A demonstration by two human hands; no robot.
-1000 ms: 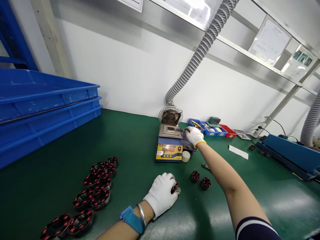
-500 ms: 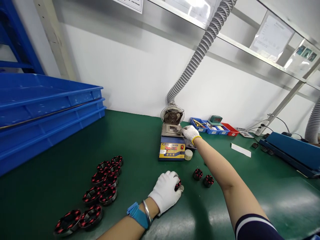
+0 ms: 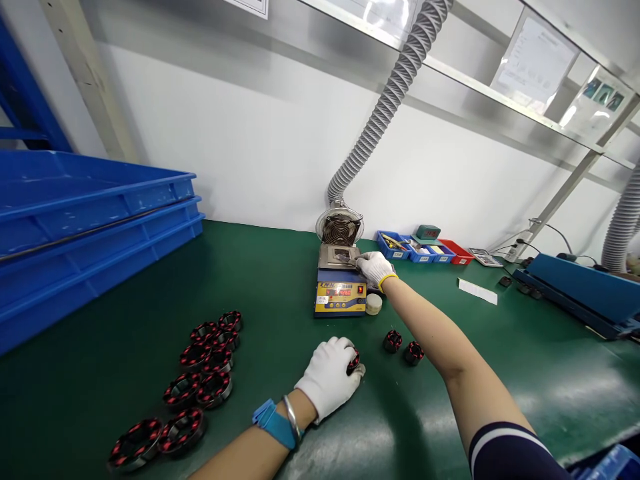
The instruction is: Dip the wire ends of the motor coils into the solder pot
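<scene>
Here's the red-and-black ring (image 3: pixel 353 361), sitting at the near middle of the scene, and my left grip (image 3: pixel 327 379) is wrapping round it, gloved fingers closing on its sides; whether it's touching the worktop (image 3: pixel 280 287) below, I can't tell. Just to its right, one small ring (image 3: pixel 393 341) is standing beside another small ring (image 3: pixel 414 353), the pair nearly matching. Farther off, my right grip (image 3: pixel 375 269) is reaching to the right edge of the metal top plate (image 3: pixel 327 257) on the blue-and-yellow machine (image 3: pixel 341 300), fingers bunching narrow; I can't tell if they're pinching anything. The machine's red digits are glowing, and a round pale block (image 3: pixel 373 305) is sitting by its right near corner. Behind the plate, the round fan (image 3: pixel 341 231) is facing this way, with a grey hose (image 3: pixel 380 113) rising to the far right. Over to the left, a cluster of larger rings (image 3: pixel 215 400) is lying in two staggered rows, and beyond it the stacked blue trays (image 3: pixel 125 230) are looming. Far right, a red bin (image 3: pixel 457 253) is lining up beside small blue bins (image 3: pixel 394 252).
</scene>
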